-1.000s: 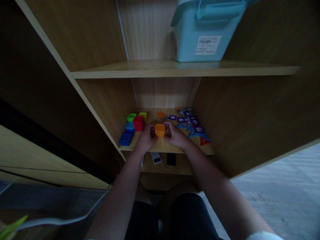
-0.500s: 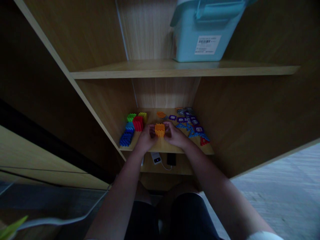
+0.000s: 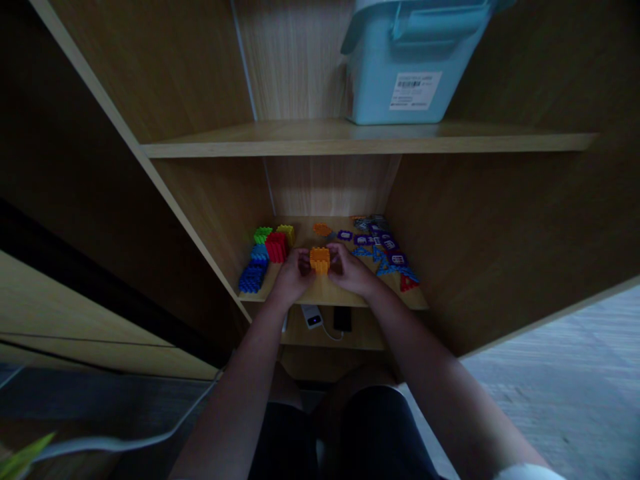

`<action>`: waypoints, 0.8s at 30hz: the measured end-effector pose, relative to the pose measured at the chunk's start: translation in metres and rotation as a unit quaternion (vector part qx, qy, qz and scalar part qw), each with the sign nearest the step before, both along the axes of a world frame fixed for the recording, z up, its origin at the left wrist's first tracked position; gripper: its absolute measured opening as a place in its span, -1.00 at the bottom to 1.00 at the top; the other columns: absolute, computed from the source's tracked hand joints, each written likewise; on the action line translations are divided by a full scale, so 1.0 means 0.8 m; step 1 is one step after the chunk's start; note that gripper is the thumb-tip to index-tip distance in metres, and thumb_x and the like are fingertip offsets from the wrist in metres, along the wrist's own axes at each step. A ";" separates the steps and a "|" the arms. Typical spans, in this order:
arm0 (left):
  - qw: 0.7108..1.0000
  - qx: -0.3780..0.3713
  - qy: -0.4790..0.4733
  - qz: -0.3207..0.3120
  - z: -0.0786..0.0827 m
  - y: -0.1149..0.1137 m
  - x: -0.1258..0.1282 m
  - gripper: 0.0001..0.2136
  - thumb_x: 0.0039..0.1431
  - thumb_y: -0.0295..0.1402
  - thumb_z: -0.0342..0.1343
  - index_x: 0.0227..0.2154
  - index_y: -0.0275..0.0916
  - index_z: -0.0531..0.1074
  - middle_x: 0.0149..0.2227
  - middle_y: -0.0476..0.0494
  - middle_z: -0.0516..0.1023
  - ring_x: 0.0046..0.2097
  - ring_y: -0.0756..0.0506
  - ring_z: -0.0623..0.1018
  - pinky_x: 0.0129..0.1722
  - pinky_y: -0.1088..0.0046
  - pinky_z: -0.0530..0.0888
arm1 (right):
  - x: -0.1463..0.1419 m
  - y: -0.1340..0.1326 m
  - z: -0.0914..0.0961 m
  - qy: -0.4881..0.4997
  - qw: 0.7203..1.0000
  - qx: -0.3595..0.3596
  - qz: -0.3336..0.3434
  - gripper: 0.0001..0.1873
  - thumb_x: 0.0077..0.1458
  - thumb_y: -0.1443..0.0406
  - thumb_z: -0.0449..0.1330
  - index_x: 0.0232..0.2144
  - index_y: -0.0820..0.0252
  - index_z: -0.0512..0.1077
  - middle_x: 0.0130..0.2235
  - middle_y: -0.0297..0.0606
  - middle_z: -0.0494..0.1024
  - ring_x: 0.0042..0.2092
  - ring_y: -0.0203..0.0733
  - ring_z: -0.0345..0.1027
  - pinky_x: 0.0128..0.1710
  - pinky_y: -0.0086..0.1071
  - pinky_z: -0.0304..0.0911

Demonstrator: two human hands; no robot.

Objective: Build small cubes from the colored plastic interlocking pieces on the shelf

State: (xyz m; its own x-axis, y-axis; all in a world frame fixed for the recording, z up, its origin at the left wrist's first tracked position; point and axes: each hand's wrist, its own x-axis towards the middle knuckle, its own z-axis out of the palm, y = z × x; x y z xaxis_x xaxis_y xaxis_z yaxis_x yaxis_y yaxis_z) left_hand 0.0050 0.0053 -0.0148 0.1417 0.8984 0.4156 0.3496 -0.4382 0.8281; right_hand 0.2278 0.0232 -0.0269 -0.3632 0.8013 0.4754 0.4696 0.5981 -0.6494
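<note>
Shelf wood [image 3: 321, 292] lay under left hand [image 3: 293, 275] and right hand [image 3: 350, 271], gripping the orange block [image 3: 319, 261] between them; uneven squeezing could have split it.

Orange block [image 3: 320, 260] is looking like plastic, ridged along sides, low sheen. Red block [image 3: 277, 248] and dark-blue pieces [image 3: 253, 276] are showing similar moulded plastic — grooved, fairly matt. Purple window pieces [image 3: 398, 259] are looking plastic too. Teal bin [image 3: 385, 93] is showing smooth plastic, satin finish; white label [image 3: 415, 91] is looking like paper. Upper shelf [image 3: 300, 138] is showing pale wood grain, faintly reflecting bin. Back panel [image 3: 310, 80] is looking wood-grained, matt. Dark shorts [image 3: 390, 433] are appearing as dull cloth — floor [image 3: 560, 393] is looking streaky.
</note>
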 end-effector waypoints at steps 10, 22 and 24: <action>1.000 -0.002 0.001 0.002 0.005 -0.004 -0.001 -0.56 0.10 -0.56 0.23 0.04 -0.18 0.36 -0.07 -0.14 0.61 -0.11 -0.12 0.64 -0.06 0.30 0.59 | 0.000 0.000 0.001 0.007 1.000 0.009 0.005 -0.29 0.13 0.40 0.29 0.29 0.08 0.21 0.16 -0.05 0.53 0.03 -0.07 0.51 0.12 -0.10 0.45; 1.000 0.005 -0.025 0.003 0.008 -0.007 -0.003 -0.60 0.13 -0.53 0.22 0.04 -0.17 0.37 -0.08 -0.14 0.58 -0.09 -0.11 0.62 -0.03 0.30 0.58 | 0.003 -0.001 0.003 0.027 0.999 0.027 0.013 -0.31 0.10 0.43 0.22 0.26 0.07 0.22 0.16 -0.07 0.50 0.07 -0.06 0.48 0.16 -0.07 0.42; 1.000 0.004 -0.030 0.006 0.007 -0.008 -0.005 -0.61 0.15 -0.52 0.19 0.04 -0.17 0.37 -0.08 -0.13 0.57 -0.09 -0.10 0.61 -0.02 0.30 0.58 | 0.004 -0.003 0.006 0.034 0.998 0.039 0.018 -0.32 0.10 0.44 0.20 0.26 0.07 0.22 0.19 -0.06 0.47 0.12 -0.05 0.45 0.22 -0.04 0.39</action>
